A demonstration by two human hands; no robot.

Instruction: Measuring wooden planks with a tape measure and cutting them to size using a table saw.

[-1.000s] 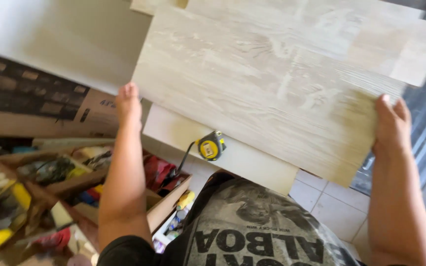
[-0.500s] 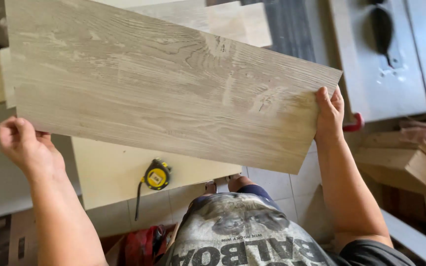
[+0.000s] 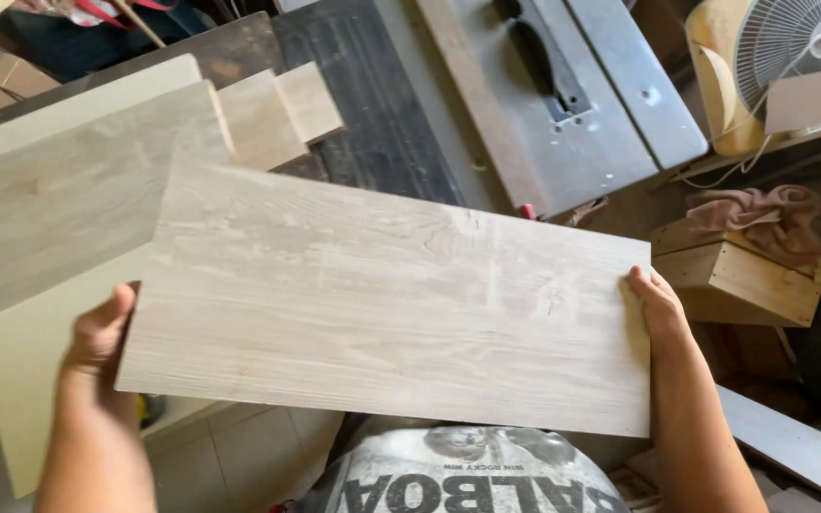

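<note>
In front of the chest, both hands grip the wood board (image 3: 391,304) by its ends: left hand (image 3: 97,337), right hand (image 3: 658,309); it has swung from the left stack toward the far table saw (image 3: 572,85).

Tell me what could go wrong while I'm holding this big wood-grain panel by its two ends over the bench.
The left hand and right hand grip only the short edges of the wood-grain panel, so it might slip or tip. Its far edge hangs near the table saw; swinging it could knock the top. It also hides the stacked boards below, so lowering it blind may shift them.
</note>
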